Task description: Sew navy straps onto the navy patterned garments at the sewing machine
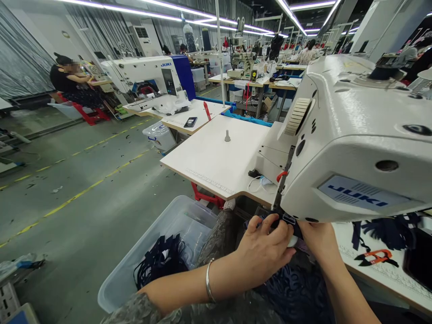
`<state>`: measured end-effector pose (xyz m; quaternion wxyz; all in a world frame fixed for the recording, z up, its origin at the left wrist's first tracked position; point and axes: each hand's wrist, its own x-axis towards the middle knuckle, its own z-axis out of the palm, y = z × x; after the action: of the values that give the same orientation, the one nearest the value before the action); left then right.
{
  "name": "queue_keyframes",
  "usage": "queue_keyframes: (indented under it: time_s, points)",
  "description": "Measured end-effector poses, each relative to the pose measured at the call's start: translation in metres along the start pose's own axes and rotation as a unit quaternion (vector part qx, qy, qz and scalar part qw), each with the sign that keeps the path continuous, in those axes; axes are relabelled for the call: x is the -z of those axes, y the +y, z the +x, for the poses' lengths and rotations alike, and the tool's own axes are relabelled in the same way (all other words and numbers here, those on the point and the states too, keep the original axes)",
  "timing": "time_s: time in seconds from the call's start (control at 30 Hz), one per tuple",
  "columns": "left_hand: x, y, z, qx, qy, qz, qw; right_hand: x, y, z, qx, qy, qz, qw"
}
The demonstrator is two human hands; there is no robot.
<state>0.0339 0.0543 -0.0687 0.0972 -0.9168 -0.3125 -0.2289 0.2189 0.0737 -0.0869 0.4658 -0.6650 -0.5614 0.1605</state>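
Beneath the head of a white JUKI sewing machine, my left hand has its fingers bent and pressed around a small dark navy strap. My right hand is at the other side of that strap and touches it. The machine head covers most of its fingers, so their grip is hidden. A narrow dark metal part of the machine comes down just above my left fingertips. Dark navy straps lie in a heap on my lap, under my wrists.
On the right tabletop are orange-handled thread snips and navy strips. A clear plastic bin holding dark straps stands to my left. Another JUKI machine is ahead. A person sits far left.
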Motion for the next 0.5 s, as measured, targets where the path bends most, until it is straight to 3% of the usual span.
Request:
queue_keyframes:
  time_s: [0.5]
  points:
    - [-0.0026, -0.0014, -0.0026, 0.004, -0.001, -0.001, 1.0, -0.0004, 0.0064, 0.0023, 0.038, -0.001, -0.013, 0.999]
